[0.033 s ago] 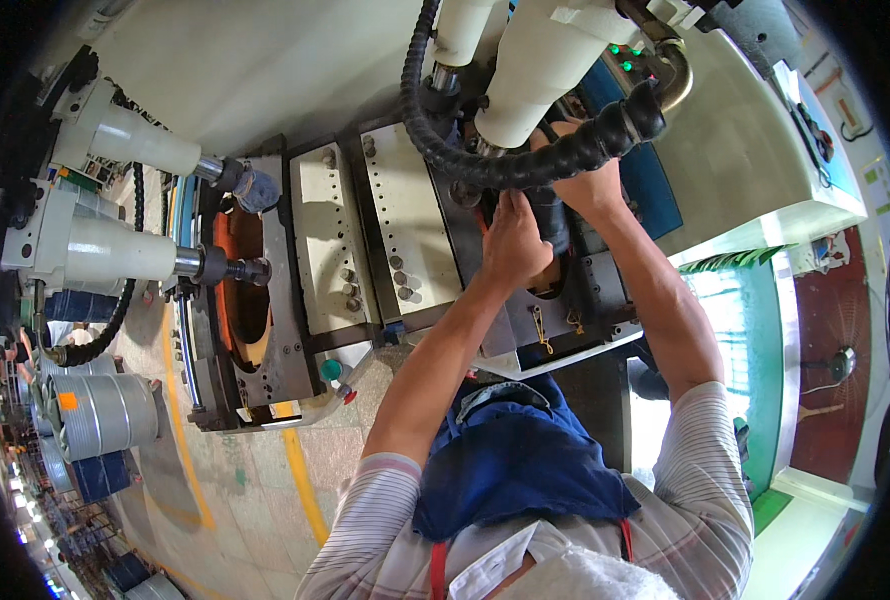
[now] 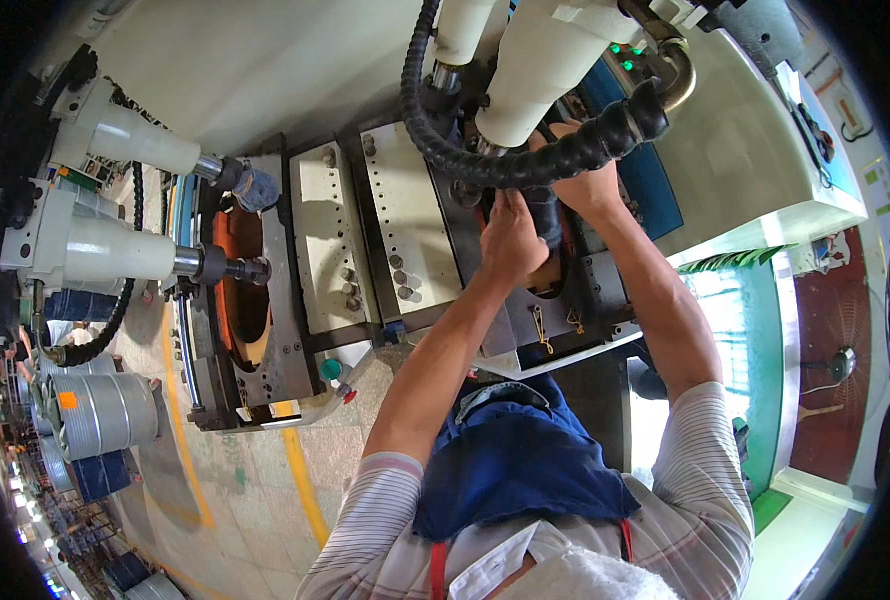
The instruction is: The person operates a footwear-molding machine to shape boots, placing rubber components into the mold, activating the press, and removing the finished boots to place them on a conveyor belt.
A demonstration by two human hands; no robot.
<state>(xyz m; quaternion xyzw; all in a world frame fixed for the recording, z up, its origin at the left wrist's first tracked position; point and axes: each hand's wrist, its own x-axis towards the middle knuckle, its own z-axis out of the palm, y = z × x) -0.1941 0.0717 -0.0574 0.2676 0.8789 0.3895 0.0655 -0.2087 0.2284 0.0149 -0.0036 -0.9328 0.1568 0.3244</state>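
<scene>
Reaching up into a grey steel press machine [image 2: 405,230], both hands meet at about one o'clock. Left hand [image 2: 510,240] is curled tight around a short black cylindrical part [image 2: 547,222] — likely rubber or plastic, dull and ribbed-looking. Right hand [image 2: 587,185] rests just above it, at its upper end; whether its fingers close on anything cannot be told. A thick black corrugated hose [image 2: 525,165] crosses in front. Judging by its look, the part seems stiff, fairly light, best gripped mid-body.
</scene>
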